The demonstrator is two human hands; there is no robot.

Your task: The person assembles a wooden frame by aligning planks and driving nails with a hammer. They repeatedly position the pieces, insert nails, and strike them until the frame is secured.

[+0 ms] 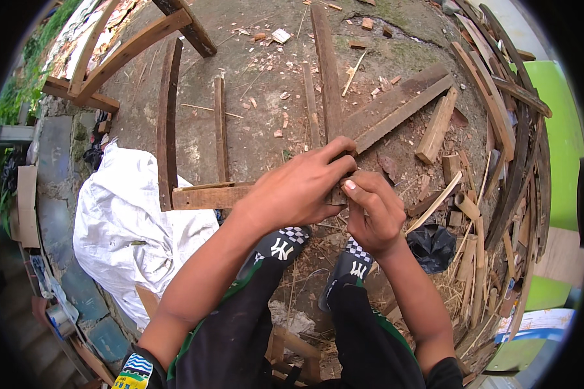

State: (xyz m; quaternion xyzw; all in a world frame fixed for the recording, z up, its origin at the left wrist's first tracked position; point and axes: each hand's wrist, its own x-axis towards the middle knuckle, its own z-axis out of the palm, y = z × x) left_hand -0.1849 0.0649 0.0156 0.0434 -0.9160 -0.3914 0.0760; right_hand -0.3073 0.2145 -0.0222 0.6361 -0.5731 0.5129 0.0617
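Left fingers (337,149): wrapped round the near right corner of the frame, grasping it.
Right fingers (362,189): bent and pinched together just beside the left ones, at the same corner; whether they hold something small cannot be told.
Frame: brown wood, its near right corner under the fingers; the rail (211,197) runs left from them.
Posts: one dark post (168,117) stands off to the left of the fingers, at the rail's far end; another post (326,61) extends straight away beyond them.
Slats: two thin ones between the posts, a left slat (220,129) and a right slat (311,104), both beyond the fingers.
Plank (403,113): slants away to the right from just past the fingers.
Block (437,128): right of the fingers, near the plank.
Black bag (431,247): crumpled, right of the fingers and nearer the person.
White cloth (133,227): heaped well left of the fingers.
Shoes (345,269): below the fingers, on the ground (259,78).
Wood pile (522,168): long curved strips, well right of the fingers.
Second frame (136,55): well apart, far left beyond the fingers.
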